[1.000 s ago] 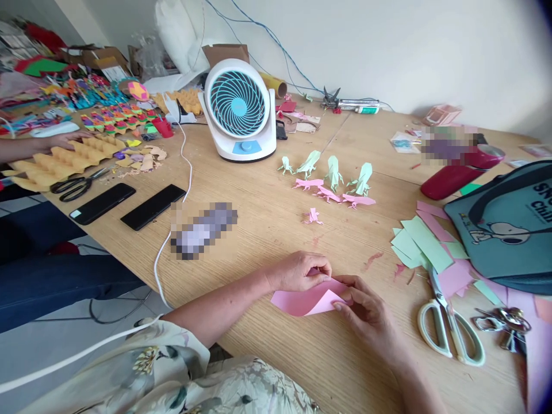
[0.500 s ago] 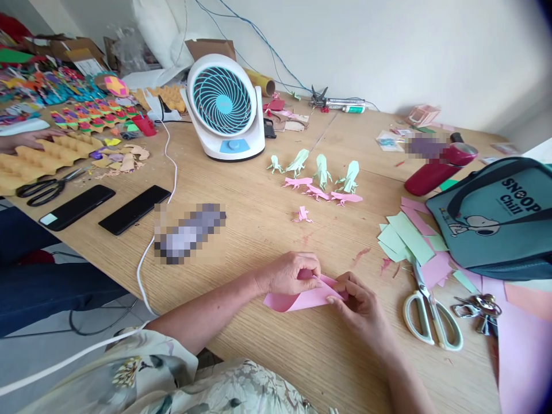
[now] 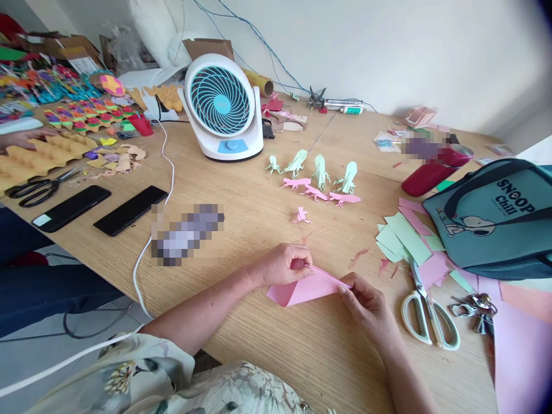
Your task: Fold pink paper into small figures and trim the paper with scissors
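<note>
Between my hands is a sheet of pink paper (image 3: 302, 288), bent over on itself with its left end curling in a loose loop. My left hand (image 3: 282, 263) pinches its upper left edge between thumb and fingers. At the right corner, the thumb and fingers of my right hand (image 3: 364, 299) are pressed together on the paper. A small pink folded-paper figure (image 3: 301, 215) stands just beyond my hands. Farther back are several pink folded-paper insects (image 3: 316, 192) and a group of light green ones (image 3: 319, 171).
White-handled scissors (image 3: 429, 319) and keys (image 3: 476, 309) lie right, near green paper pieces (image 3: 407, 237), a teal bag (image 3: 491, 224) and a red bottle (image 3: 425, 178). A white fan (image 3: 224, 109) stands behind. Left are two phones (image 3: 131, 210), a cable (image 3: 144, 259) and another person's hand (image 3: 28, 138).
My left hand has shifted left along the paper's edge, and my right hand now pinches the corner. The paper is folded over further, its top edge straighter. The camera view has turned slightly right.
</note>
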Demonstrator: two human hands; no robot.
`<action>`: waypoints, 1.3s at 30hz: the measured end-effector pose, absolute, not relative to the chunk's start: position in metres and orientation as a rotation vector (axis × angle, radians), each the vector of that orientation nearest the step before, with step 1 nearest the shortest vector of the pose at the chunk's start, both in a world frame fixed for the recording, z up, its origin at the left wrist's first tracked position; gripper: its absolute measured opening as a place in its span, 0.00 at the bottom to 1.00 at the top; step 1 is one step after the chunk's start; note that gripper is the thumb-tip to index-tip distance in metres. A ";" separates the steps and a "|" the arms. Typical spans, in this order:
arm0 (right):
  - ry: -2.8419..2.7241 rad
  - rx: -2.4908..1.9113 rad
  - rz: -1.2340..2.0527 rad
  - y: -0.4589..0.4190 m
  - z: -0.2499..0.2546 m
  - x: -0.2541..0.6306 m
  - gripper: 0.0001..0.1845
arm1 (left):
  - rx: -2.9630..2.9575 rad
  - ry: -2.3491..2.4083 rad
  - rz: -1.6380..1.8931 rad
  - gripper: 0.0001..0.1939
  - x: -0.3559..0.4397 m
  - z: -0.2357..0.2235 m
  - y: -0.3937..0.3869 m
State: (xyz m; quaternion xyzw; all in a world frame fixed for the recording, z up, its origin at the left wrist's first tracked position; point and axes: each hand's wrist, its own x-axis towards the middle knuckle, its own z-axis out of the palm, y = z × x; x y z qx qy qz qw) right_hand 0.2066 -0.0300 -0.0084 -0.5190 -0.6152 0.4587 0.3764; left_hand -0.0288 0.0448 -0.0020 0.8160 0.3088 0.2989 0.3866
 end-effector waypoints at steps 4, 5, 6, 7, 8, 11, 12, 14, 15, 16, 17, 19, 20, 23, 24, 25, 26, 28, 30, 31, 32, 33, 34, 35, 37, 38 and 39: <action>-1.447 -1.314 1.236 -0.030 -0.009 0.204 0.16 | 2.018 0.804 0.811 0.08 -0.027 -0.003 0.044; -1.395 -1.313 1.256 -0.030 -0.010 0.203 0.16 | 2.008 0.804 0.830 0.08 -0.027 -0.003 0.043; -1.340 -1.316 1.267 -0.029 -0.011 0.203 0.16 | 2.000 0.801 0.852 0.08 -0.026 -0.004 0.043; -1.288 -1.320 1.275 -0.029 -0.012 0.203 0.16 | 1.996 0.796 0.873 0.08 -0.026 -0.004 0.042; -1.239 -1.324 1.278 -0.029 -0.013 0.202 0.16 | 1.991 0.792 0.892 0.08 -0.025 -0.005 0.042; -1.122 -1.308 1.274 -0.028 -0.016 0.202 0.15 | 1.973 0.787 0.935 0.07 -0.023 -0.003 0.039; -1.095 -1.302 1.280 -0.028 -0.016 0.201 0.17 | 1.966 0.790 0.952 0.08 -0.023 -0.002 0.038; -1.050 -1.299 1.300 -0.029 -0.015 0.200 0.23 | 1.954 0.794 0.989 0.08 -0.022 0.000 0.037; -1.034 -1.305 1.319 -0.030 -0.014 0.200 0.27 | 1.952 0.794 1.007 0.08 -0.021 0.001 0.036; -1.018 -1.313 1.342 -0.030 -0.013 0.199 0.29 | 1.952 0.791 1.023 0.08 -0.021 0.002 0.035; -1.001 -1.319 1.366 -0.031 -0.012 0.199 0.29 | 1.955 0.786 1.039 0.08 -0.020 0.003 0.034; -0.978 -1.313 1.417 -0.032 -0.010 0.199 0.26 | 1.965 0.769 1.069 0.08 -0.019 0.004 0.032; -0.973 -1.303 1.443 -0.032 -0.010 0.199 0.24 | 1.970 0.762 1.080 0.08 -0.019 0.004 0.031; -0.956 -1.280 1.489 -0.031 -0.009 0.201 0.20 | 1.980 0.760 1.085 0.08 -0.018 0.004 0.027; -0.945 -1.282 1.492 -0.031 -0.008 0.201 0.20 | 1.979 0.769 1.087 0.08 -0.018 0.004 0.026; -0.928 -1.288 1.486 -0.031 -0.008 0.200 0.20 | 1.977 0.781 1.090 0.08 -0.017 0.004 0.026; -0.907 -1.291 1.476 -0.031 -0.007 0.200 0.19 | 1.975 0.791 1.092 0.08 -0.017 0.003 0.025; -0.873 -1.292 1.459 -0.032 -0.005 0.198 0.18 | 1.975 0.809 1.096 0.07 -0.017 0.003 0.024; -0.854 -1.289 1.452 -0.032 -0.004 0.196 0.17 | 1.979 0.819 1.098 0.08 -0.017 0.003 0.024; -0.849 -1.285 1.454 -0.032 -0.004 0.195 0.17 | 1.982 0.823 1.100 0.07 -0.017 0.003 0.024; -0.841 -1.280 1.458 -0.033 -0.004 0.195 0.17 | 1.985 0.826 1.107 0.07 -0.017 0.003 0.024; -0.827 -1.272 1.464 -0.033 -0.004 0.195 0.17 | 1.991 0.827 1.115 0.07 -0.017 0.003 0.024; -0.809 -1.262 1.472 -0.033 -0.005 0.195 0.16 | 1.997 0.827 1.123 0.07 -0.016 0.003 0.024; -0.790 -1.251 1.484 -0.033 -0.005 0.195 0.16 | 2.005 0.826 1.133 0.07 -0.016 0.004 0.023; -0.759 -1.233 1.512 -0.033 -0.007 0.196 0.17 | 2.023 0.824 1.153 0.08 -0.016 0.005 0.023; -0.748 -1.225 1.527 -0.033 -0.007 0.197 0.18 | 2.033 0.821 1.162 0.08 -0.016 0.005 0.023; -0.738 -1.218 1.543 -0.033 -0.008 0.197 0.19 | 2.042 0.819 1.171 0.08 -0.016 0.005 0.023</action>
